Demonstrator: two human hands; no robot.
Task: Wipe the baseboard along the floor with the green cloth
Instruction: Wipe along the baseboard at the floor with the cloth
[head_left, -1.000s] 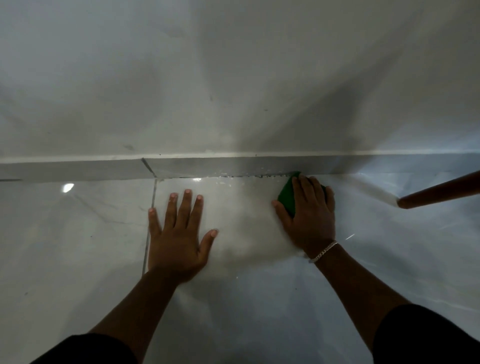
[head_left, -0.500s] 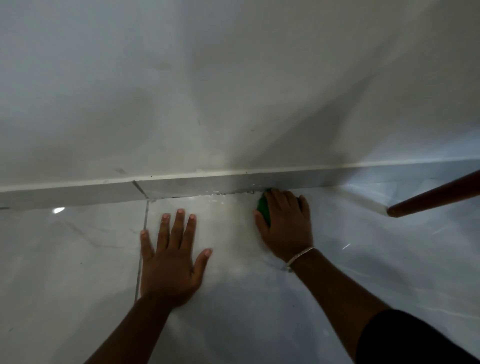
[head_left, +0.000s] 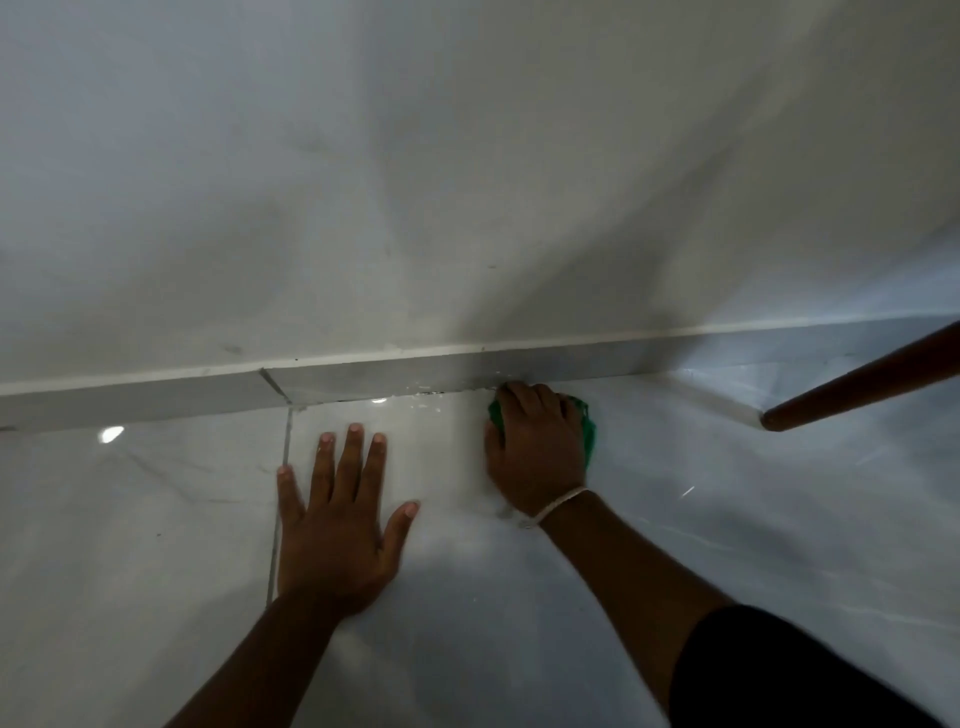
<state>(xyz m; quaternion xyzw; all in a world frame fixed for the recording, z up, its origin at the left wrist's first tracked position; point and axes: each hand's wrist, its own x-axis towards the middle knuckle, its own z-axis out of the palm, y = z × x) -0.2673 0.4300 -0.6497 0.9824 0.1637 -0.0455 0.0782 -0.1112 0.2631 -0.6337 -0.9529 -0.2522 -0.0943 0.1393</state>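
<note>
A grey tiled baseboard (head_left: 156, 397) runs across the view where the white wall meets the glossy floor. My right hand (head_left: 535, 447) presses the green cloth (head_left: 588, 426) against the foot of the baseboard near the middle; only the cloth's edges show at either side of my fingers. A thin bracelet sits on that wrist. My left hand (head_left: 337, 519) lies flat on the floor with fingers spread, to the left of the cloth and apart from it.
A brown wooden pole (head_left: 862, 384) slants in from the right edge, its end just above the floor right of my right hand. A grout line (head_left: 280, 483) runs down the floor by my left hand. White specks lie at the baseboard's foot (head_left: 426, 392).
My right hand slid the cloth leftward along the baseboard, then slightly back right. The view tilted, so the baseboard now slopes up to the right. My left hand stayed planted.
</note>
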